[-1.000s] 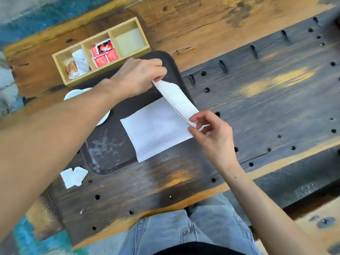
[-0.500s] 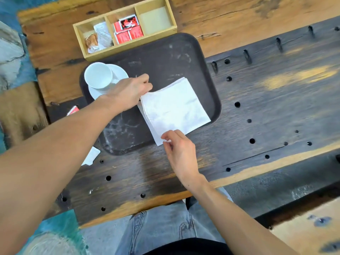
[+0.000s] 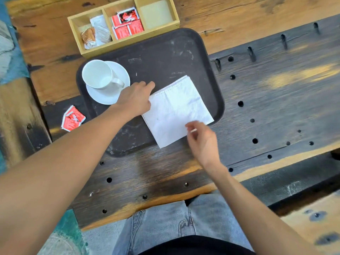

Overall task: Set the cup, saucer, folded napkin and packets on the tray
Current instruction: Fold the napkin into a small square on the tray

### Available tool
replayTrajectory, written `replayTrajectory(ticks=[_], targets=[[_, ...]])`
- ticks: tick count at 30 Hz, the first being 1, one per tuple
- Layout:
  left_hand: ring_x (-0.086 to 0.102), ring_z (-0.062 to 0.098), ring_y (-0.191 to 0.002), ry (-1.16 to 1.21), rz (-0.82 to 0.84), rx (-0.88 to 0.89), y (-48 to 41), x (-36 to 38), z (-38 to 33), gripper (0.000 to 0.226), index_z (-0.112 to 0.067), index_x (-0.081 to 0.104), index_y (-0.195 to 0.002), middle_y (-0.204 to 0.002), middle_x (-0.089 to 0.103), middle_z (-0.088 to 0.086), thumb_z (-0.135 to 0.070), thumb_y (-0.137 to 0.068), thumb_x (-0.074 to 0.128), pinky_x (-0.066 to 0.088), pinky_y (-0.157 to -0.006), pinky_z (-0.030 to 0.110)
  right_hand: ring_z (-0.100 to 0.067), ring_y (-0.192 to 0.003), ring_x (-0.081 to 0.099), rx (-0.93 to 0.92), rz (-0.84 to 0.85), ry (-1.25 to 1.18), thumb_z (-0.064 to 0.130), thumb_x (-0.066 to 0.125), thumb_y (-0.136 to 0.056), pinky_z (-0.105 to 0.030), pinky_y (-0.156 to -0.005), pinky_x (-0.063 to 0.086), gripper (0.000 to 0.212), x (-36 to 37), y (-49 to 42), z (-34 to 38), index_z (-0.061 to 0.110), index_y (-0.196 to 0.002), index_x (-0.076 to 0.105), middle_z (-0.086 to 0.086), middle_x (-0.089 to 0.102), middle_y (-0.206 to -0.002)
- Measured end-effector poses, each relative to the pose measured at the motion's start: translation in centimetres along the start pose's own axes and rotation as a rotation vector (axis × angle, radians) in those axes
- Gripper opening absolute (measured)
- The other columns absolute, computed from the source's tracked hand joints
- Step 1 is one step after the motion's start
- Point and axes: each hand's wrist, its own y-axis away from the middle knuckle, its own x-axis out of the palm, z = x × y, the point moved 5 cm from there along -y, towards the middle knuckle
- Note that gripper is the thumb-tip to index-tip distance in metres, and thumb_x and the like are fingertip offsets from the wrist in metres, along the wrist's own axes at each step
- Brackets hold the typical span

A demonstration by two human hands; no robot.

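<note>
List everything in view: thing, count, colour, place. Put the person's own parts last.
tray: one, dark brown, centre of the table.
cup: one, white, upright on the saucer, looks empty.
saucer: one, white, far left corner of the tray.
napkin: one, white, folded, on the tray with its near corner over the near rim.
loose packets: a small pile, red and white, on the table left of the tray; count unclear.
wooden box: one, pale wood, three compartments, beyond the tray; left holds white and brown packets, middle red ones, right looks empty.
table: one, dark worn wood with holes.
left hand: on the napkin's left edge.
right hand: at the napkin's near edge, fingers curled.
</note>
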Motion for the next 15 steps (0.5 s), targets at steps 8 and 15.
replayTrajectory(ticks=[8,15], targets=[[0.058,0.038,-0.110,0.129,0.034,-0.236,-1.0,1.4,-0.3,0.039,-0.008,0.049,-0.121,-0.116,0.063,0.016,-0.001,-0.082,0.057,0.042,-0.072,0.041,-0.028,-0.101,0.067,0.016,0.155,0.185,0.003,0.062,-0.086,-0.034,-0.094,0.051,0.042,-4.4,-14.6,0.2,0.011,-0.127,0.062,-0.012,0.068,-0.116],[0.055,0.034,-0.106,0.241,0.078,-0.331,-0.1,3.2,-0.5,0.022,-0.008,0.054,-0.101,-0.110,0.055,0.013,0.002,-0.082,0.057,0.040,-0.074,0.039,-0.035,-0.105,0.060,-0.133,0.488,0.460,0.011,0.080,-0.081,-0.038,-0.085,0.052,0.062,-0.6,-20.0,3.8,0.015,-0.135,0.050,-0.014,0.060,-0.113]])
